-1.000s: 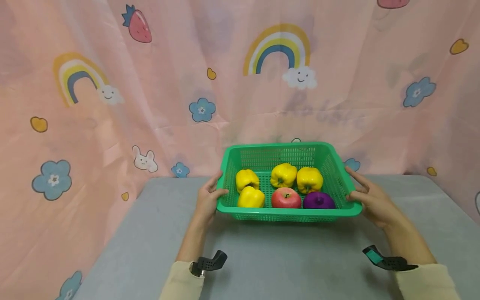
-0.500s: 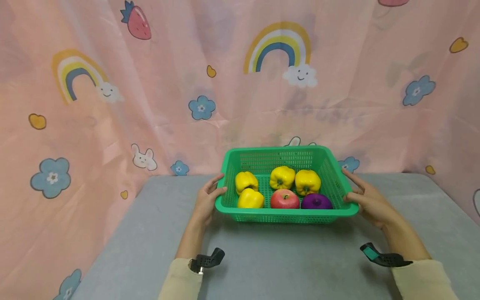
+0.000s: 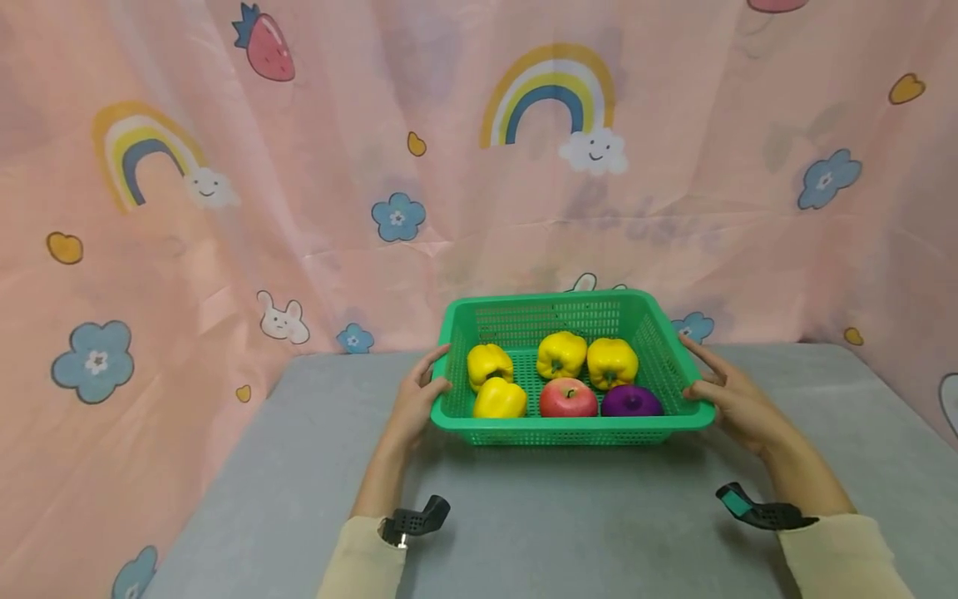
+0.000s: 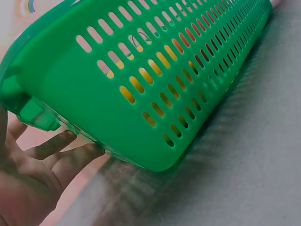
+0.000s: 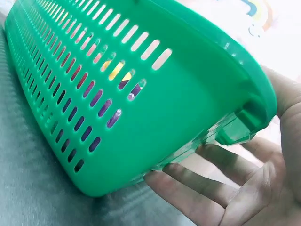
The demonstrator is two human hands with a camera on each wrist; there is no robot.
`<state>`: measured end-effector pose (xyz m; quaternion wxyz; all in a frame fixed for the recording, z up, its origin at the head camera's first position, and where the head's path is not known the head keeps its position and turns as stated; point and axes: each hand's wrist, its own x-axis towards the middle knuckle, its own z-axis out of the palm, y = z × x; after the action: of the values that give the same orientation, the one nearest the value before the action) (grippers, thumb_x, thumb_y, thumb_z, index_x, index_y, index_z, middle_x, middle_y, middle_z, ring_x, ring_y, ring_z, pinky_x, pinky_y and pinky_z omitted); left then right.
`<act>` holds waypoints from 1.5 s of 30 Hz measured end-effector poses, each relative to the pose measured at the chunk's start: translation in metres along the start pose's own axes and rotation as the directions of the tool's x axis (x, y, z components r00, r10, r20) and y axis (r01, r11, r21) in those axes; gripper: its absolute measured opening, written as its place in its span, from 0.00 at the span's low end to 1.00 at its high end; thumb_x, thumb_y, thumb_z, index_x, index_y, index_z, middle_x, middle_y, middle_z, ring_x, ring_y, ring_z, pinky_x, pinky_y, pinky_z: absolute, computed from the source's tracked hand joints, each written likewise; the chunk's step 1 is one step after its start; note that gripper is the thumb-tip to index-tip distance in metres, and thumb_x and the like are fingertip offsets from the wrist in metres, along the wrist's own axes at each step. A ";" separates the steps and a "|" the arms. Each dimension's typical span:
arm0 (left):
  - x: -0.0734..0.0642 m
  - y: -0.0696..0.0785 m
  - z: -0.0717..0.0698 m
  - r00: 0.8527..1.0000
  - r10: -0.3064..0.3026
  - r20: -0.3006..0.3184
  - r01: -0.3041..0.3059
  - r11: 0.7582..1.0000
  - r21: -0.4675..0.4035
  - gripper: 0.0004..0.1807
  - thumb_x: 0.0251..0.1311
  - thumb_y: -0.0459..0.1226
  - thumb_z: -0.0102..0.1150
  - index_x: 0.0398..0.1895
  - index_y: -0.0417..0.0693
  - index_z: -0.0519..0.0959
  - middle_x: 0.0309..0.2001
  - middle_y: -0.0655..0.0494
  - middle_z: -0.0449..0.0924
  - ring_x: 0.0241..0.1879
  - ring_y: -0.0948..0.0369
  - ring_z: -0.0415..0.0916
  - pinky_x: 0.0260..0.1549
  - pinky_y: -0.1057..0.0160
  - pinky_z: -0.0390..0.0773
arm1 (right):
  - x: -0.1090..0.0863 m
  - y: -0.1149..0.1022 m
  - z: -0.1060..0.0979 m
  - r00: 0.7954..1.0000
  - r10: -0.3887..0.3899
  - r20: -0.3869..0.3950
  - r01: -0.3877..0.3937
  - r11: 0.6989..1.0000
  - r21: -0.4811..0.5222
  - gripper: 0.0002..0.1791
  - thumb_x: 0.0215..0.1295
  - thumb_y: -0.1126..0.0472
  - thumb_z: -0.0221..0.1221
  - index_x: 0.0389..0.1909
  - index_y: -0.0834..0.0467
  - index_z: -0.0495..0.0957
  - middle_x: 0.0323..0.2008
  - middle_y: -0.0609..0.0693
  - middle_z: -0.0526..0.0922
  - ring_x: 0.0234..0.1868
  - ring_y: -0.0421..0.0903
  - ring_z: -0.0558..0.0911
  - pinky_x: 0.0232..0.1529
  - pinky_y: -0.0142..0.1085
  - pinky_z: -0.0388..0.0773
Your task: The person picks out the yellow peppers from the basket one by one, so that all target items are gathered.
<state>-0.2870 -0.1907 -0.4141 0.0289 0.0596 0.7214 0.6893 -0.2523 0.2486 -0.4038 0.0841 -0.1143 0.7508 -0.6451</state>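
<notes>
A green perforated plastic basket (image 3: 572, 423) stands level at the grey table, its base at or very close to the surface. My left hand (image 3: 413, 402) grips its left end, thumb over the rim and fingers against the outer wall. At the opposite end, my right hand (image 3: 743, 406) holds the rim the same way, as the right wrist view also shows. Inside lie several yellow bell peppers (image 3: 563, 355), a red apple (image 3: 568, 398) and a round purple vegetable (image 3: 632, 402) with a short stem. The front rim hides the lower parts of the nearest pieces.
A grey cloth-like surface covers the table (image 3: 569, 516), which extends in front of the basket and to both sides. Behind it hangs a pink curtain (image 3: 449, 274) printed with rainbows and flowers. Black wrist mounts (image 3: 419, 517) sit on both forearms.
The basket has come down a little with both hands on it, uncovering more of the rabbit print behind. Over the last half second it has hardly moved; the view has shifted slightly.
</notes>
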 end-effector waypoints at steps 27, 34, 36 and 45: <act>0.002 -0.002 0.001 1.000 0.002 -0.010 -0.002 1.000 0.022 0.33 0.57 0.32 0.50 0.67 0.66 0.68 0.62 0.47 0.73 0.43 0.51 0.77 0.33 0.63 0.77 | -0.012 -0.044 0.005 0.935 -0.333 -0.124 0.223 0.822 -0.524 0.38 0.62 0.63 0.61 0.72 0.47 0.59 0.65 0.51 0.71 0.55 0.23 0.71 0.48 0.16 0.70; -0.008 0.018 0.000 0.999 -0.020 0.027 0.018 0.999 0.049 0.33 0.58 0.30 0.49 0.70 0.56 0.64 0.64 0.41 0.69 0.44 0.49 0.72 0.33 0.63 0.73 | -0.004 -0.067 0.009 0.951 -0.304 -0.058 0.212 0.777 -0.593 0.35 0.59 0.61 0.64 0.68 0.43 0.65 0.62 0.44 0.73 0.54 0.24 0.73 0.48 0.17 0.70; -0.010 0.023 0.000 0.999 -0.019 0.031 0.017 0.998 0.054 0.34 0.58 0.30 0.48 0.71 0.54 0.63 0.64 0.39 0.69 0.43 0.49 0.72 0.33 0.64 0.73 | 0.000 -0.072 0.009 0.964 -0.266 -0.031 0.191 0.766 -0.614 0.35 0.59 0.58 0.64 0.68 0.42 0.65 0.63 0.45 0.73 0.55 0.29 0.75 0.49 0.22 0.74; -0.001 0.003 -0.003 1.000 -0.014 0.001 0.014 0.999 0.030 0.32 0.58 0.30 0.50 0.68 0.62 0.67 0.62 0.43 0.73 0.43 0.53 0.74 0.34 0.64 0.75 | 0.029 -0.075 0.016 0.983 -0.153 0.104 0.184 0.768 -0.613 0.35 0.61 0.53 0.62 0.69 0.55 0.64 0.64 0.61 0.70 0.61 0.62 0.73 0.54 0.60 0.72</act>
<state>-0.2863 -0.1939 -0.4107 0.0333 0.0554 0.7321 0.6782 -0.2710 0.2142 -0.3313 0.0016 -0.2179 0.9054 -0.3644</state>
